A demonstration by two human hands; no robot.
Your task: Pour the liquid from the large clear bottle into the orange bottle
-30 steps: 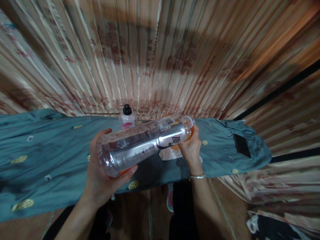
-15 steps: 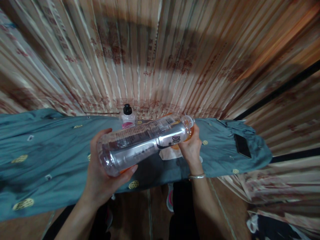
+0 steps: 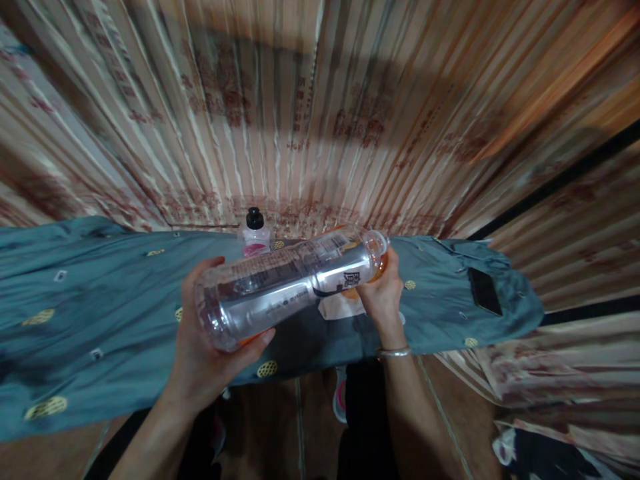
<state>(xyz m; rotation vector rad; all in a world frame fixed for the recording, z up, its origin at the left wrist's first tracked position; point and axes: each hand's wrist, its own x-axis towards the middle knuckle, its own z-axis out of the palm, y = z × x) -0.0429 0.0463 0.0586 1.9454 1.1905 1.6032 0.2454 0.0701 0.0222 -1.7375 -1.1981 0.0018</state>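
Note:
A large clear plastic bottle point(image 3: 295, 287) with a silver printed label is held slantwise above the cloth, its mouth up to the right. My left hand point(image 3: 200, 333) is wrapped around the bottle's base, thumb along the near side. At the neck end, my right hand point(image 3: 383, 290) grips from behind and below, most of its fingers hidden by the bottle. Something orange shows through and around the neck, but I cannot make out what it is. Beneath the bottle lies a white piece point(image 3: 343, 308), partly covered.
A small bottle with a black cap point(image 3: 255, 220) stands behind the large one. A dark phone point(image 3: 484, 291) lies on the right of the teal patterned cloth point(image 3: 115, 287). A pleated curtain point(image 3: 280, 120) hangs directly behind, and a dark bar point(image 3: 560, 180) slants at right.

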